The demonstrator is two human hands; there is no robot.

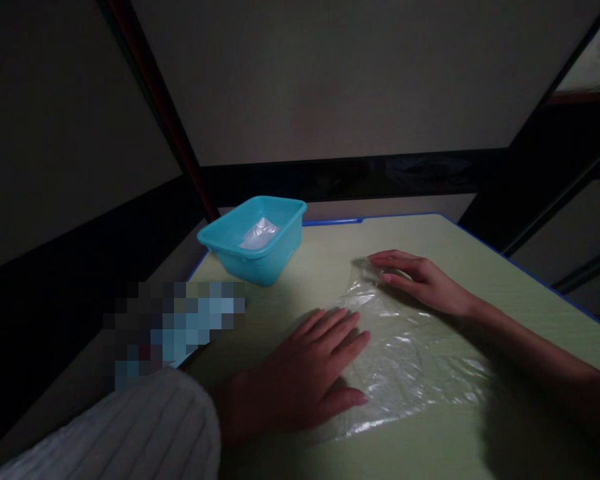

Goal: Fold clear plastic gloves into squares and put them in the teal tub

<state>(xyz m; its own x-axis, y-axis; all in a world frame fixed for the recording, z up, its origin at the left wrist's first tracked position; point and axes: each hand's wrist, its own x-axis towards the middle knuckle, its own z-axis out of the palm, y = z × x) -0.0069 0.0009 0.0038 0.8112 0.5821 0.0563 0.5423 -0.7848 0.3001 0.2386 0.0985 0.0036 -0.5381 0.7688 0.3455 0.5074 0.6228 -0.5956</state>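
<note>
A clear, thin plastic bag [395, 363] lies spread and wrinkled on the pale table, with glossy creases across it. My left hand [313, 373] rests palm down over its left side, fingers stretched and spread. At the bag's narrow, bunched far end is my right hand [425, 283]. Its fingertips touch or hover at the plastic there, with a gap showing between thumb and fingers. Whether the right fingertips press on the bag is hard to make out.
A light blue plastic basin [280, 257] stands at the table's far left, holding a crumpled whitish plastic piece [261, 233]. The table [410, 237] has a blue edge and a wall behind it. A pixelated patch [190, 327] hides something at the left.
</note>
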